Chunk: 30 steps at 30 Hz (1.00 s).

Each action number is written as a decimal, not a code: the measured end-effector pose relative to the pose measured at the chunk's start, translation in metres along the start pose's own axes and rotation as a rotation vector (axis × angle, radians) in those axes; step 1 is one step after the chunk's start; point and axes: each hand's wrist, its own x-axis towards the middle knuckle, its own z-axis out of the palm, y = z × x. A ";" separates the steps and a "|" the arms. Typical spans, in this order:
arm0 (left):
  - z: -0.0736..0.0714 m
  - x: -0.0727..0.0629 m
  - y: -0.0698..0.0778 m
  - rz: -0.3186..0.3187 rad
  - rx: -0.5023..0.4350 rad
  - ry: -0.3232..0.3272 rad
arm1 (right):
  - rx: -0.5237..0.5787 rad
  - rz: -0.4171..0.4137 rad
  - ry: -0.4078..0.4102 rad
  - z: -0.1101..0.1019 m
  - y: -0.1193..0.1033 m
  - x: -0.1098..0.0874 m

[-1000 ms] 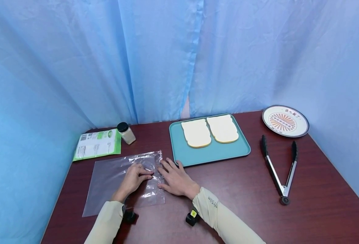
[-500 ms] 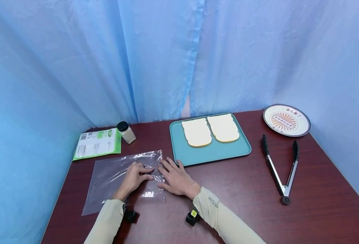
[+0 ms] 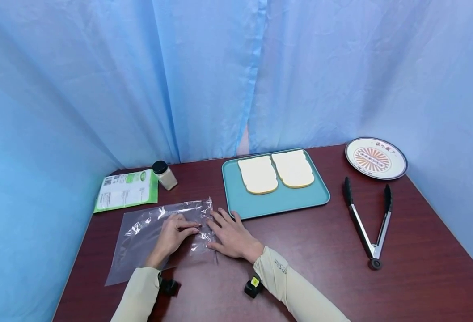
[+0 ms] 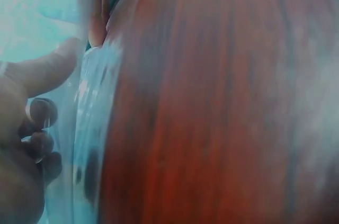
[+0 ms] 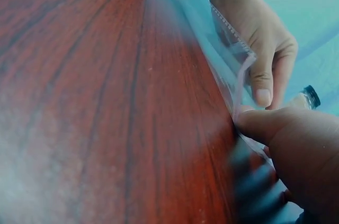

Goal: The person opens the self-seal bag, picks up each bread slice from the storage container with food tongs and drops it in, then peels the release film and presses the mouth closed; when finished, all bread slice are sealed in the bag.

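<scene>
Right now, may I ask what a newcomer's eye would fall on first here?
Probably the two white bread slices, side by side on the teal tray at the back of the table. Next, the shiny clear bag nearer at left, pinched in the left hand's grip, then the spread tongs at right.

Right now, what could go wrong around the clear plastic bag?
The left hand appears to pinch the glossy, clear plastic bag, which might slip or crease.

The right hand lies right by the teal rectangular tray; a careless reach might nudge it and shift the flat white bread slices.
</scene>
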 end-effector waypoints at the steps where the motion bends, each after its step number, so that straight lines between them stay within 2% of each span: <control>1: -0.001 0.001 0.001 -0.010 0.003 -0.004 | -0.004 -0.001 0.002 0.000 0.000 0.000; 12: -0.011 0.003 0.012 -0.034 0.015 -0.016 | -0.015 0.002 -0.001 -0.002 0.000 -0.001; 18: -0.014 0.004 0.015 -0.030 0.010 0.014 | -0.004 0.000 -0.001 -0.001 0.002 -0.001; 25: -0.014 0.004 0.015 -0.036 0.019 0.023 | 0.017 0.001 -0.017 -0.003 0.003 0.000; 30: -0.013 0.003 0.014 -0.050 0.012 0.025 | 0.029 -0.011 0.006 -0.004 0.003 -0.001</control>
